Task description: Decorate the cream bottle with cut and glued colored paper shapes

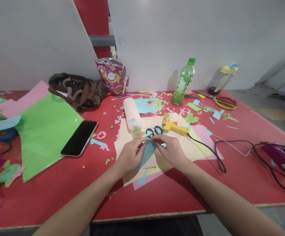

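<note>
My left hand (pixel 129 156) and my right hand (pixel 170 149) meet over a stack of cream, yellow and pink paper sheets (pixel 194 147) on the red table (pixel 58 193). Both pinch a folded blue piece of paper (pixel 147 151) between their fingertips. Black-handled scissors (pixel 153 131) lie just beyond my fingers. A white glue bottle with a green tip (pixel 132 115) lies on its side behind my left hand. A yellow hot glue gun (pixel 174 126) rests behind my right hand, and its black cord (pixel 211 154) runs off to the right.
A black phone (pixel 79 137) lies on a large green sheet (pixel 44 131) at left, with pink sheets (pixel 26 98) and a bag (pixel 77 89) behind. A green drink bottle (pixel 184 82), a snack pouch (pixel 111 74), a tilted water bottle (pixel 221 78), red-yellow scissors (pixel 222 101), paper scraps and a purple device (pixel 281 157) lie around.
</note>
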{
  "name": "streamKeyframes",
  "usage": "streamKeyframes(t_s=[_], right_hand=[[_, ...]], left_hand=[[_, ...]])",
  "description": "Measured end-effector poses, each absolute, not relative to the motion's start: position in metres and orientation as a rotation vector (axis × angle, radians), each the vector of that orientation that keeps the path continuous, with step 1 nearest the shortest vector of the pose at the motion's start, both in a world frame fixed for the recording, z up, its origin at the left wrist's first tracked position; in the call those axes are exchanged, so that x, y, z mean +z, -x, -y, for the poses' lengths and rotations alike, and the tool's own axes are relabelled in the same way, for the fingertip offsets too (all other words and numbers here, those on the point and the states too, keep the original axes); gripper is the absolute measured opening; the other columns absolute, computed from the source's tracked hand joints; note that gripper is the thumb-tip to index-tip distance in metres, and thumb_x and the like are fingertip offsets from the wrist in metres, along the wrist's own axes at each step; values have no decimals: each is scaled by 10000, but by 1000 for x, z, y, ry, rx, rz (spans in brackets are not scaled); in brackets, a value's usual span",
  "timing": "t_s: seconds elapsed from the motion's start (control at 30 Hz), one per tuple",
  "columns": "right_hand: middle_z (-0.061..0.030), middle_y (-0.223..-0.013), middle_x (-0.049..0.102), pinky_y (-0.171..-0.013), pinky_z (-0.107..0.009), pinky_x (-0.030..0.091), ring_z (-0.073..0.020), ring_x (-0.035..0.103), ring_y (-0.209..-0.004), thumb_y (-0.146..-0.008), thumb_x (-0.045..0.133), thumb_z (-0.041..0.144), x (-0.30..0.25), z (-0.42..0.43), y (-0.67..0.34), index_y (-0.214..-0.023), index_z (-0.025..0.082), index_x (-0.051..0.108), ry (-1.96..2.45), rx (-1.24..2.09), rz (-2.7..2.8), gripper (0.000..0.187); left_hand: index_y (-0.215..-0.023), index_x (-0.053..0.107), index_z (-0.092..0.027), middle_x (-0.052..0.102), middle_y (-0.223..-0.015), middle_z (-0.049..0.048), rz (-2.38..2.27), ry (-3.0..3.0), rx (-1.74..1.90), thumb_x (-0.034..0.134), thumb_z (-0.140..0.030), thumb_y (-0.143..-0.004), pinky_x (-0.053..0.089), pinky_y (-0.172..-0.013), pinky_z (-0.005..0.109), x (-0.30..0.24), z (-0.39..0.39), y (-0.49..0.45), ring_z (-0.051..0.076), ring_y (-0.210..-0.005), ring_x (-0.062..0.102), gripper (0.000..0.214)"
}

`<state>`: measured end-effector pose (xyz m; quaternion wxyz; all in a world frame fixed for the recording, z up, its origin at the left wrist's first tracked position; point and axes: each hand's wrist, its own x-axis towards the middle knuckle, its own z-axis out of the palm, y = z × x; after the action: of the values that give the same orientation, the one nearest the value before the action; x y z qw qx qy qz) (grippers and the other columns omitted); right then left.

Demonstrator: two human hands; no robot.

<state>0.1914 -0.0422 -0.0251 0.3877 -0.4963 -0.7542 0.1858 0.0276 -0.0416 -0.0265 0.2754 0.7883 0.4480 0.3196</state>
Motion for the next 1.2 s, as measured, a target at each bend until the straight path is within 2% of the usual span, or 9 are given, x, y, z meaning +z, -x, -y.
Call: streamKeyframes(t_s=[0.33, 0.5, 0.6, 0.67, 0.83, 0.97, 1.07, 1.13, 1.2], right_hand=[[-56, -738, 665, -562, -236, 443, -140, 583, -627, -733, 502, 133, -21, 42, -191, -758, 162, 625, 1293, 478, 1878, 129], [-37, -726, 626, -546, -233, 433, -125, 557, -599, -735, 463, 143, -22, 41, -191, -901, 158, 573, 1376, 636, 1701, 200], [-16, -689, 602, -562, -236, 417, -116, 530, -589, -696, 442, 112, -21, 42, -192, -787, 168, 585, 1399, 695, 1629, 178], [-9, -678, 602, -561, -238, 400, -111, 511, -583, -664, 441, 105, -19, 41, -192, -696, 174, 605, 1416, 772, 1555, 181], [-2, -631, 603, -480, -227, 363, -90, 467, -508, -593, 473, 161, -15, 38, -192, -638, 170, 651, 1290, 1241, 965, 184], [8, -642, 610, -539, -228, 394, -89, 509, -552, -505, 516, 102, -13, 35, -192, -684, 172, 663, 1078, 1441, 638, 242], [14, -645, 606, -566, -221, 399, -87, 525, -585, -504, 596, 104, -12, 34, -193, -765, 178, 656, 1031, 1530, 587, 277], [14, -657, 597, -560, -213, 397, -80, 516, -590, -516, 639, 133, -12, 34, -193, -735, 172, 641, 1007, 1560, 587, 222], [28, -617, 561, -531, -205, 386, -67, 484, -552, -533, 668, 178, -12, 34, -193, -632, 168, 597, 965, 1580, 579, 122]], left_hand=[[-968, 543, -158, 627, -901, 60, -1251, -1841, 857, 399, -258, -807, 433, -710, 280, -22, 34, -24, 174, -795, 578, 238], [-1040, 447, -163, 607, -806, 46, -1252, -1427, 1061, 445, -268, -777, 447, -623, 262, -25, 29, -21, 160, -716, 583, 283], [-1128, 342, -230, 591, -725, -10, -1161, -1163, 1190, 478, -242, -755, 440, -516, 225, -22, 29, -22, 123, -576, 573, 397], [-1138, 332, -262, 576, -689, -36, -1128, -1063, 1280, 499, -222, -740, 423, -473, 201, -20, 29, -23, 100, -515, 549, 434], [-834, 567, -154, 572, -617, -11, -1092, -871, 1344, 450, -173, -734, 413, -468, 175, -16, 25, -24, 71, -502, 523, 155], [-828, 577, -147, 622, -687, -3, -1000, -746, 1312, 556, -146, -636, 445, -518, 188, -11, 25, -25, 86, -573, 568, 193], [-830, 569, -159, 625, -706, -19, -1020, -771, 1261, 649, -149, -551, 443, -502, 195, -10, 26, -26, 83, -549, 563, 291], [-805, 566, -156, 617, -674, -24, -1048, -777, 1233, 669, -168, -533, 443, -501, 202, -11, 26, -25, 83, -534, 558, 292], [-726, 561, -146, 599, -621, -25, -1052, -789, 1222, 658, -219, -566, 439, -500, 203, -13, 26, -24, 76, -507, 544, 201]])
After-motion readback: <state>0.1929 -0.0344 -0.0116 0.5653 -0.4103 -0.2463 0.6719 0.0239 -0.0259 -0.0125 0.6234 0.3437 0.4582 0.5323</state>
